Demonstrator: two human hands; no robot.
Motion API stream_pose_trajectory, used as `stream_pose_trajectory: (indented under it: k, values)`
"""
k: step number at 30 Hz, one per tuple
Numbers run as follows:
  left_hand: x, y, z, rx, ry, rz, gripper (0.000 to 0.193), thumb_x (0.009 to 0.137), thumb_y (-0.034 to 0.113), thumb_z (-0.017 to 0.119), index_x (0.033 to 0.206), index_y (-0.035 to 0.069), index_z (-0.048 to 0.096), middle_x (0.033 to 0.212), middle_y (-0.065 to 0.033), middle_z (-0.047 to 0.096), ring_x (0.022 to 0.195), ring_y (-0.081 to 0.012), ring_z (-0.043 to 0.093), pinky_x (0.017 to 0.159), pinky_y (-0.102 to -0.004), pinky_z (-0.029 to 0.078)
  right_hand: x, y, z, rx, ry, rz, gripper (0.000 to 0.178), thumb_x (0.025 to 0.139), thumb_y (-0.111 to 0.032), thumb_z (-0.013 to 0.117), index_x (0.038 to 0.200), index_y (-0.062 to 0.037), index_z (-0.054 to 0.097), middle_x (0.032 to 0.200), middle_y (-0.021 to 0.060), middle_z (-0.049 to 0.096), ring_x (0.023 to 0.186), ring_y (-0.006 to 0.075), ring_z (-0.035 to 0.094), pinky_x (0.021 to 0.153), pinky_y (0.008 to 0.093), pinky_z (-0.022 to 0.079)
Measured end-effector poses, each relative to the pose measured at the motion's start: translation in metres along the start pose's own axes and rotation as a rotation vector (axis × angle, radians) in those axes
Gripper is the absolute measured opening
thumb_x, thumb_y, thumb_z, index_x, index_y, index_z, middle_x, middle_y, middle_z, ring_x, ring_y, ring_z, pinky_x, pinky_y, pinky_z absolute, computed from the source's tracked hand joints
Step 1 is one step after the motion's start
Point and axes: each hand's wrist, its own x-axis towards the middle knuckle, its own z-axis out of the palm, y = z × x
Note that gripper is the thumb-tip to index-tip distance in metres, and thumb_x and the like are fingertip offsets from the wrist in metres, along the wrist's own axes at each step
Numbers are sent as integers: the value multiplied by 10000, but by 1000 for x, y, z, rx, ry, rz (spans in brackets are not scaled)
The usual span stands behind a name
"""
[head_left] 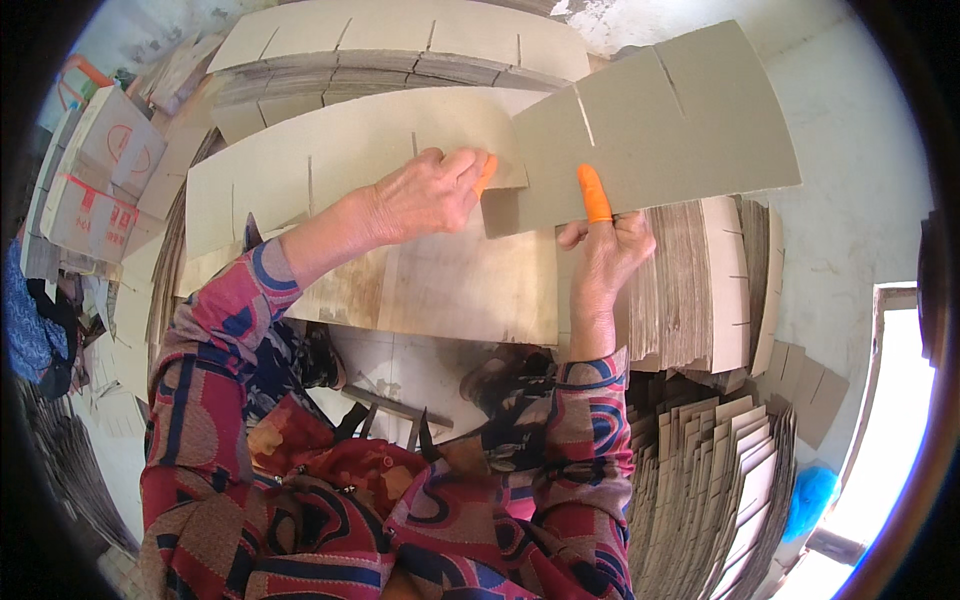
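Observation:
A grey slotted cardboard strip (pixel 690 120) is tilted up to the right, and my right hand (pixel 615 250) grips its lower edge. An orange finger cot (pixel 592 195) covers that hand's index finger, which lies against the strip's face. My left hand (pixel 435 195) is closed at the right end of a paler slotted cardboard strip (pixel 270 185), also with an orange finger cot (pixel 486 175). The two strips overlap just right of my left hand; its fingertips are partly hidden. Beneath them is a pale wooden board (pixel 450 290).
Stacked slotted cardboard (pixel 400 35) lies beyond the board. More stacks stand at the right (pixel 690 280) and lower right (pixel 700 490). Printed cartons (pixel 105 170) are at the left. A blue bag (pixel 810 502) sits near the bright doorway (pixel 880 430).

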Motion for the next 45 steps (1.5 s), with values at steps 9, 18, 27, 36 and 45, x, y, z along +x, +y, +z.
stream_pose_trajectory:
  k: [9,18,27,36,45]
  values:
    - [-10,35,-13,-169,17,44,518,707,244,656,1104,-84,599,1021,-137,603,858,-213,522,601,-291,467,-6,14,17,92,53,83,292,802,134,447,982,40,656,558,47,574,404,99,538,401,251,447]
    - [30,-74,47,-185,87,-546,694,787,493,655,1218,-35,522,1186,-112,553,1026,-274,501,828,-410,422,-11,14,27,59,-55,188,258,776,104,458,962,79,636,550,97,593,410,128,556,401,258,449]
    - [39,-123,88,114,-355,-439,138,787,40,578,921,29,606,965,-97,578,963,-206,521,790,-356,429,-12,12,30,9,-118,244,224,814,76,501,981,63,650,546,86,597,405,124,553,399,247,435]
    - [27,-122,72,-65,142,-332,369,732,24,580,1098,-20,588,1083,-60,573,944,-231,509,815,-329,488,-10,9,29,-3,-123,248,231,830,74,480,980,70,656,524,85,591,397,118,540,402,234,425]
    - [21,-73,26,-33,100,-72,484,668,40,607,1130,-95,557,1134,-145,551,946,-233,532,734,-300,515,-8,11,27,44,-118,231,194,812,84,494,945,71,635,494,90,570,414,126,569,405,258,454]
